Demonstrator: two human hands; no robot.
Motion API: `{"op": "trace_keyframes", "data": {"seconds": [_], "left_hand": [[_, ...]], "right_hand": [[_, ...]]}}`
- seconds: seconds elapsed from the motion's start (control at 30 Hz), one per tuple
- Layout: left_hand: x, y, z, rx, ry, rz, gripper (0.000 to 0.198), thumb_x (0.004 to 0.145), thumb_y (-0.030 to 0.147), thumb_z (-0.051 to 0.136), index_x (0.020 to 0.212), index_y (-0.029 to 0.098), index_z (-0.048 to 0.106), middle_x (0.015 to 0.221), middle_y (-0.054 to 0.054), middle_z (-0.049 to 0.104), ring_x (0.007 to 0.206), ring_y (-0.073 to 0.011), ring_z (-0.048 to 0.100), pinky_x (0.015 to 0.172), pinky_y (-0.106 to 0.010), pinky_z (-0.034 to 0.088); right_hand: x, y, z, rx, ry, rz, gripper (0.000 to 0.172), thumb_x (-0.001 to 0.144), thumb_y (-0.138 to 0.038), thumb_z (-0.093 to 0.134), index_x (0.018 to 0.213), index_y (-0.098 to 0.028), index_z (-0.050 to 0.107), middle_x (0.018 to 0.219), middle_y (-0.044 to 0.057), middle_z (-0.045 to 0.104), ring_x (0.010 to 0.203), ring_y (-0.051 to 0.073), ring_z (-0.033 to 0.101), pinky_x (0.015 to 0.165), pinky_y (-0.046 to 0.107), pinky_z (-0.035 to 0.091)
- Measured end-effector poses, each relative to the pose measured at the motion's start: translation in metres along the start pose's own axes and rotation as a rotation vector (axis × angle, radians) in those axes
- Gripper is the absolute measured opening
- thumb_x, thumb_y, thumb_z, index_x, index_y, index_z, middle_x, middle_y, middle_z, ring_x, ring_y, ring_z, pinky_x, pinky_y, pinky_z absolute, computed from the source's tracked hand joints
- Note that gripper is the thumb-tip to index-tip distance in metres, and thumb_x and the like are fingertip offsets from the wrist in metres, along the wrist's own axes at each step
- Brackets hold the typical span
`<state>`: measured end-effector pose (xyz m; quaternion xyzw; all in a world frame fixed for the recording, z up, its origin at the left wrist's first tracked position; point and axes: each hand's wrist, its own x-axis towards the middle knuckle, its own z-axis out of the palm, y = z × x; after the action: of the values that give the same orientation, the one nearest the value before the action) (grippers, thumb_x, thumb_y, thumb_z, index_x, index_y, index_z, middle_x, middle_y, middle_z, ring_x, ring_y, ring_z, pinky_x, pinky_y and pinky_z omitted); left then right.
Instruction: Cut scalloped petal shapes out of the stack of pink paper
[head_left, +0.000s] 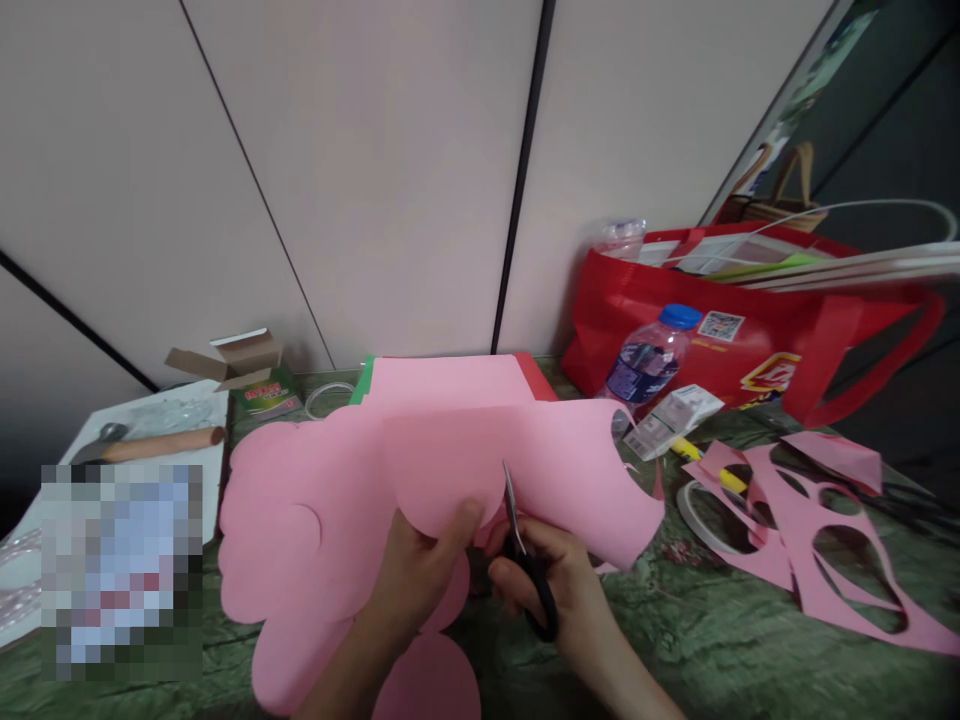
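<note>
My right hand [551, 570] is closed round the black handles of a pair of scissors [512, 500], whose blades point up into a large pink paper sheet [577, 460]. A rounded cut edge runs to the left of the blades. My left hand [431, 560] pinches the rounded part of that sheet, thumb on top and the other fingers mostly hidden below. The sheet's right end curls over and has cut-out curves. Below and to the left lie several pink paper circles [277, 520], overlapping. Behind the sheet, a stack of pink, green and red paper [450, 375] shows.
Pink scraps with holes [802, 520] and a roll of white tape [694, 515] lie on the right. Behind them are a white carton [671, 420], a bottle [649, 355] and a red bag [750, 330]. An opened green box [266, 390] and a hammer-like wooden handle [165, 443] are left.
</note>
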<state>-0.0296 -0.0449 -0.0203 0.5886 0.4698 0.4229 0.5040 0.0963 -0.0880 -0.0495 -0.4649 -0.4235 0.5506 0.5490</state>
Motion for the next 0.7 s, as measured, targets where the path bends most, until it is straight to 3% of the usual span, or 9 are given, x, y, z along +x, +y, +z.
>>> {"op": "trace_keyframes", "data": {"seconds": [0.13,0.3,0.7], "left_hand": [[-0.0011,0.0041,0.002,0.024,-0.02,-0.034,0.02,0.074,0.03,0.058,0.058,0.017,0.054,0.055,0.001,0.056,0.054,-0.0133,0.053,0.049,-0.023,0.042],[-0.0019,0.0049,0.002,0.044,-0.089,-0.04,0.015,0.072,0.027,0.059,0.063,0.017,0.055,0.062,-0.001,0.059,0.054,-0.0127,0.051,0.049,-0.023,0.041],[-0.0006,0.0014,0.0006,0.071,-0.094,-0.043,0.013,0.073,0.026,0.058,0.075,0.014,0.062,0.06,0.0,0.06,0.049,-0.0099,0.048,0.046,-0.021,0.038]], "right_hand": [[0.0016,0.0,-0.0002,-0.001,0.005,-0.037,0.032,0.059,-0.042,0.076,0.064,-0.016,0.058,0.049,-0.005,0.047,0.04,0.008,0.038,0.038,0.02,0.03],[0.0035,-0.0015,-0.0014,-0.02,0.052,-0.152,0.031,0.06,-0.04,0.075,0.058,-0.018,0.053,0.05,-0.006,0.043,0.045,0.009,0.036,0.041,0.021,0.031],[0.0043,0.0044,-0.0055,-0.032,0.011,-0.166,0.025,0.065,-0.034,0.072,0.062,-0.018,0.053,0.052,-0.006,0.04,0.047,0.009,0.032,0.042,0.021,0.026]]}}
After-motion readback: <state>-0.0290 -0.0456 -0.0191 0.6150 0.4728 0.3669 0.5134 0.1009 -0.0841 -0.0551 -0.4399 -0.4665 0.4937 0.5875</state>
